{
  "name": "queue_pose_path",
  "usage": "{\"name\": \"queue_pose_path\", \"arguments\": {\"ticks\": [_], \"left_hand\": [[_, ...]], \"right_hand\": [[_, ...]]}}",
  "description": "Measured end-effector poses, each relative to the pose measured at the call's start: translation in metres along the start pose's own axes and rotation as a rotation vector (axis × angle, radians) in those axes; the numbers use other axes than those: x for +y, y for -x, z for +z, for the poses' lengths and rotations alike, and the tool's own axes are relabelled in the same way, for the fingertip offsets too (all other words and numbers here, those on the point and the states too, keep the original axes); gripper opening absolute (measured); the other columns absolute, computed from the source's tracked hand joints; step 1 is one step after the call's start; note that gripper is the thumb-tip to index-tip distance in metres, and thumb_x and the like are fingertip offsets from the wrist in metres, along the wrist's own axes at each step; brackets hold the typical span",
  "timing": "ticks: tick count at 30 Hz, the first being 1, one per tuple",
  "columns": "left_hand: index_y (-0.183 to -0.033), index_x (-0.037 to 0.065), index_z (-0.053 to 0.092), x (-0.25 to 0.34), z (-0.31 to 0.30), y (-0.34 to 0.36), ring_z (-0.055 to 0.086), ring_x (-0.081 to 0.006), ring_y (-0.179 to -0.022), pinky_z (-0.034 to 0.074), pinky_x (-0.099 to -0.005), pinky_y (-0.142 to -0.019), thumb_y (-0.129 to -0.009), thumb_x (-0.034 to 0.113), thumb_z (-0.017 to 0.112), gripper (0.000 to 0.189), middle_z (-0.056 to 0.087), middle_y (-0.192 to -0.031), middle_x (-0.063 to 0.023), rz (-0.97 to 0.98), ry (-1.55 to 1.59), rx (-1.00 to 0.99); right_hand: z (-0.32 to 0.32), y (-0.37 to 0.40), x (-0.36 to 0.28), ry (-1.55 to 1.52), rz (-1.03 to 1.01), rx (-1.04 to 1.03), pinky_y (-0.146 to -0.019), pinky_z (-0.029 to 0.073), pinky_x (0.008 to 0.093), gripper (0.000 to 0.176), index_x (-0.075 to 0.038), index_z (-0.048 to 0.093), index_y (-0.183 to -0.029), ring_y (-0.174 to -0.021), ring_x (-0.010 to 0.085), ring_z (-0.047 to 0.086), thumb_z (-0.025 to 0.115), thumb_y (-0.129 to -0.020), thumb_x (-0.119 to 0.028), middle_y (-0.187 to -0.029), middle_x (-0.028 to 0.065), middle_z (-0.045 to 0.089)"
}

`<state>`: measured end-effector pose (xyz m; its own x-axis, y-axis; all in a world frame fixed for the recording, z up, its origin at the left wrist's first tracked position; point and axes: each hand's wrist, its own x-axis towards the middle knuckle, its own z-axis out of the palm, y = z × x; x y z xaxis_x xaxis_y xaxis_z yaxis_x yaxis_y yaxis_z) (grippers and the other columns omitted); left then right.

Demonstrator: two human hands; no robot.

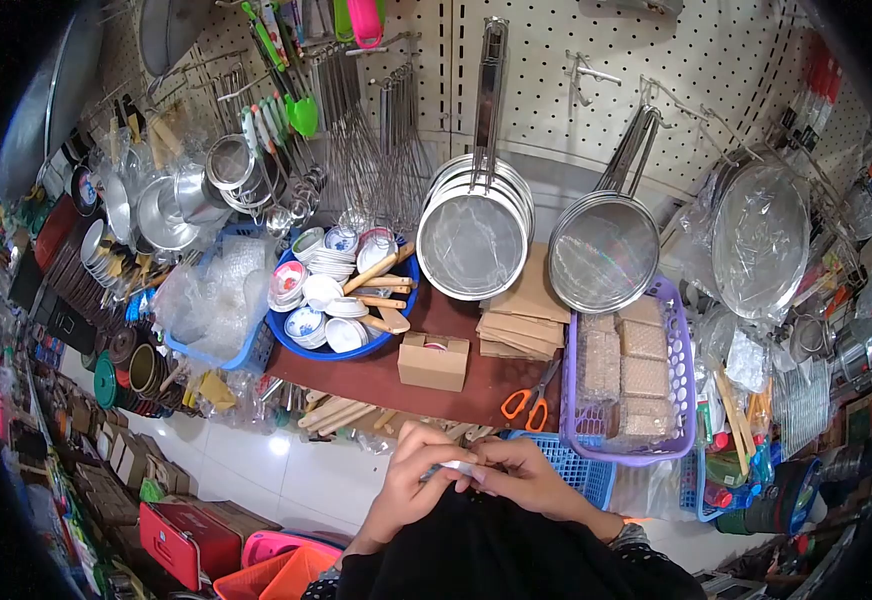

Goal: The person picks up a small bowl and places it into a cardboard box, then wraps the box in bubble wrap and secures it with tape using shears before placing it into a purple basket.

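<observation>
Both hands meet low in the middle of the view, close to my body. My left hand and my right hand pinch a small white strip between their fingertips. Black sleeves cover both arms. Just above the hands runs the front edge of a brown table. On it stand a small cardboard box and orange-handled scissors.
A blue bowl holds small dishes and wooden spoons. A purple basket with scouring pads sits at the right, a blue basket beneath it. Steel strainers and utensils hang on a pegboard. Boxes and crates crowd the tiled floor at left.
</observation>
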<state>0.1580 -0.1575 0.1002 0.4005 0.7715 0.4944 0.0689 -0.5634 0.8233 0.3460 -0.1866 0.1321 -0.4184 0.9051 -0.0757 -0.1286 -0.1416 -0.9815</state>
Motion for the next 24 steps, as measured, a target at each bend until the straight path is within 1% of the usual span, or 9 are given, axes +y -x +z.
{"name": "queue_pose_path", "arguments": {"ticks": [2, 5, 6, 9, 12, 15, 16, 19, 24], "left_hand": [[-0.113, 0.003, 0.064, -0.003, 0.000, 0.002, 0.055, -0.0252, -0.097, 0.042, -0.0350, -0.088, -0.081, 0.003, 0.063, 0.032, 0.059, -0.103, -0.0133, -0.047, 0.028, 0.028], [-0.122, 0.002, 0.058, 0.009, 0.007, -0.011, 0.055, -0.0266, -0.107, 0.040, -0.0368, -0.097, -0.081, -0.003, 0.057, 0.041, 0.058, -0.112, -0.0158, -0.331, 0.372, 0.148], [-0.127, 0.001, 0.053, 0.001, 0.004, -0.008, 0.057, -0.0254, -0.108, 0.040, -0.0361, -0.099, -0.082, -0.007, 0.051, 0.046, 0.060, -0.113, -0.0164, -0.369, 0.346, 0.093], [-0.126, 0.001, 0.054, -0.006, -0.006, -0.005, 0.061, -0.0248, -0.100, 0.045, -0.0337, -0.092, -0.082, -0.010, 0.046, 0.046, 0.063, -0.105, -0.0149, -0.355, 0.170, -0.050], [-0.126, 0.002, 0.054, -0.005, -0.008, -0.009, 0.063, -0.0281, -0.093, 0.048, -0.0339, -0.085, -0.082, -0.012, 0.045, 0.048, 0.063, -0.097, -0.0144, -0.327, 0.055, -0.019], [-0.127, 0.003, 0.054, -0.001, -0.010, -0.017, 0.061, -0.0323, -0.088, 0.048, -0.0363, -0.081, -0.080, -0.012, 0.046, 0.050, 0.062, -0.094, -0.0151, -0.182, -0.157, -0.040], [-0.127, 0.003, 0.055, 0.000, -0.011, -0.018, 0.060, -0.0326, -0.087, 0.048, -0.0369, -0.081, -0.080, -0.011, 0.048, 0.050, 0.061, -0.093, -0.0148, -0.159, -0.190, -0.040], [-0.128, 0.005, 0.056, 0.001, -0.014, -0.021, 0.058, -0.0324, -0.086, 0.047, -0.0380, -0.080, -0.079, -0.009, 0.052, 0.051, 0.060, -0.093, -0.0137, -0.090, -0.282, -0.035], [-0.128, 0.006, 0.057, 0.007, -0.018, -0.026, 0.056, -0.0307, -0.089, 0.047, -0.0379, -0.080, -0.077, -0.004, 0.058, 0.052, 0.060, -0.094, -0.0112, 0.022, -0.422, -0.043]], "right_hand": [[-0.002, 0.001, 0.002, -0.001, -0.003, -0.005, -0.067, 0.039, 0.0220, 0.019, 0.001, 0.066, -0.094, -0.074, 0.0069, 0.049, 0.054, -0.095, -0.014, -0.080, 0.0008, 0.058], [0.000, 0.002, 0.000, -0.066, -0.079, 0.022, -0.069, 0.040, 0.0228, 0.019, 0.000, 0.066, -0.093, -0.078, 0.0069, 0.050, 0.053, -0.096, -0.013, -0.080, 0.0006, 0.059], [0.001, 0.003, -0.001, -0.099, -0.116, 0.039, -0.069, 0.041, 0.0229, 0.018, -0.001, 0.066, -0.092, -0.079, 0.0064, 0.051, 0.053, -0.096, -0.013, -0.079, 0.0002, 0.060], [-0.004, 0.003, -0.004, 0.019, -0.138, -0.007, -0.071, 0.041, 0.0237, 0.018, -0.001, 0.064, -0.090, -0.081, 0.0077, 0.052, 0.051, -0.096, -0.012, -0.077, 0.0004, 0.059], [-0.002, -0.004, 0.005, 0.186, -0.268, -0.064, -0.068, 0.040, 0.0244, 0.018, -0.001, 0.064, -0.090, -0.076, 0.0078, 0.052, 0.051, -0.096, -0.011, -0.072, 0.0003, 0.055], [0.005, -0.007, 0.013, 0.064, -0.128, -0.123, -0.065, 0.038, 0.0243, 0.017, -0.002, 0.064, -0.092, -0.071, 0.0075, 0.050, 0.051, -0.096, -0.012, -0.069, 0.0002, 0.052], [0.008, -0.009, 0.016, 0.045, -0.142, -0.135, -0.062, 0.036, 0.0238, 0.016, -0.002, 0.062, -0.098, -0.068, 0.0066, 0.048, 0.049, -0.097, -0.011, -0.070, 0.0000, 0.051], [0.012, -0.010, 0.013, -0.029, -0.071, -0.125, -0.062, 0.036, 0.0225, 0.016, -0.002, 0.059, -0.104, -0.068, 0.0063, 0.047, 0.046, -0.098, -0.010, -0.074, 0.0002, 0.052], [0.021, -0.021, 0.015, -0.103, -0.064, -0.062, -0.061, 0.036, 0.0233, 0.017, -0.001, 0.053, -0.108, -0.068, 0.0060, 0.045, 0.041, -0.101, -0.011, -0.079, 0.0018, 0.051]]}}
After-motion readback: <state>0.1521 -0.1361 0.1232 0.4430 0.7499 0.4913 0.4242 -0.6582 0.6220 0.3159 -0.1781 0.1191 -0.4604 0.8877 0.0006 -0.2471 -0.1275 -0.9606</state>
